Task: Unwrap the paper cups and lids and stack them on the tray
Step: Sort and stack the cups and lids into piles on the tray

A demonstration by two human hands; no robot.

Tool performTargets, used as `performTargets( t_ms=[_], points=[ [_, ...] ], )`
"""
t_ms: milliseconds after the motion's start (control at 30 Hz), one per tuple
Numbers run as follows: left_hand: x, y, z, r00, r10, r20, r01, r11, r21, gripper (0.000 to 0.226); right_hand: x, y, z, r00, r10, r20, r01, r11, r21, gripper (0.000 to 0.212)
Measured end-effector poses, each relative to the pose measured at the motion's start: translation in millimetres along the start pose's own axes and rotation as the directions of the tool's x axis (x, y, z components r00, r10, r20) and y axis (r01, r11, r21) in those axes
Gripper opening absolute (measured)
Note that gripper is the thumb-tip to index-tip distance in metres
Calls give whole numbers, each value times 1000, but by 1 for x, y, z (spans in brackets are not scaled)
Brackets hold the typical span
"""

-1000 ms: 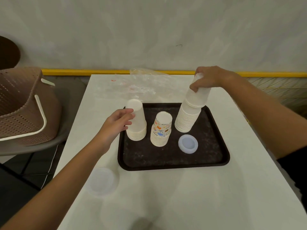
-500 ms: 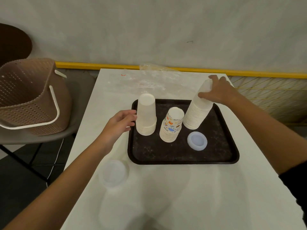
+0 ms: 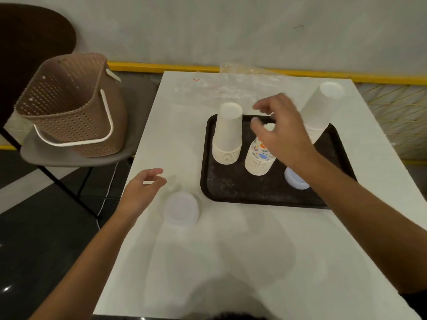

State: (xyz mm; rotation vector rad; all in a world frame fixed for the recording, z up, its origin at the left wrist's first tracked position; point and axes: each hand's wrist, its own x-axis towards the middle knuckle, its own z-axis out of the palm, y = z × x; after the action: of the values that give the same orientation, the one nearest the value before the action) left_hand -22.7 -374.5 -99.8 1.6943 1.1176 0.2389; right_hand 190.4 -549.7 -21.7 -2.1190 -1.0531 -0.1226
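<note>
Three paper cup stacks (image 3: 227,137), small white lid pile (image 3: 293,180) stand on dark tray (image 3: 242,189); translucent lid stack (image 3: 181,209) centre-left lies off-tray; left hand (image 3: 141,190), right hand (image 3: 283,137) slack-fingered, empty.

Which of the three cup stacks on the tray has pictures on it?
The middle stack: its cups carry colourful prints, while the left stack and the tall right stack are plain white.

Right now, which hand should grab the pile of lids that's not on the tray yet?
Probably the left. The left hand hovers open right beside the stack of white lids on the table, outside the tray. The right hand is farther away, over the patterned cups.
</note>
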Motion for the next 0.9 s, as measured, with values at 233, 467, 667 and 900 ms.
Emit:
performTargets(
  t_ms=[233, 467, 667, 900],
  points=[
    [-12, -28, -7, 974, -169, 150, 165, 985, 41, 34, -32, -31, 70, 936, 106, 336, -185, 960, 212, 22],
    [-24, -42, 6, 958, -239, 156, 245, 969, -19, 38, -71, -28, 126, 540, 397, 742, -609, 793, 19, 47],
    [-26, -47, 15, 969, -227, 95, 234, 970, -69, 34, -82, -32, 135, 484, 458, 745, -714, 699, 35, 40],
    [-23, -45, 18, 975, -214, 58, 218, 974, -66, 33, -81, -32, 130, 490, 487, 723, -768, 633, 94, 34]
  ],
)
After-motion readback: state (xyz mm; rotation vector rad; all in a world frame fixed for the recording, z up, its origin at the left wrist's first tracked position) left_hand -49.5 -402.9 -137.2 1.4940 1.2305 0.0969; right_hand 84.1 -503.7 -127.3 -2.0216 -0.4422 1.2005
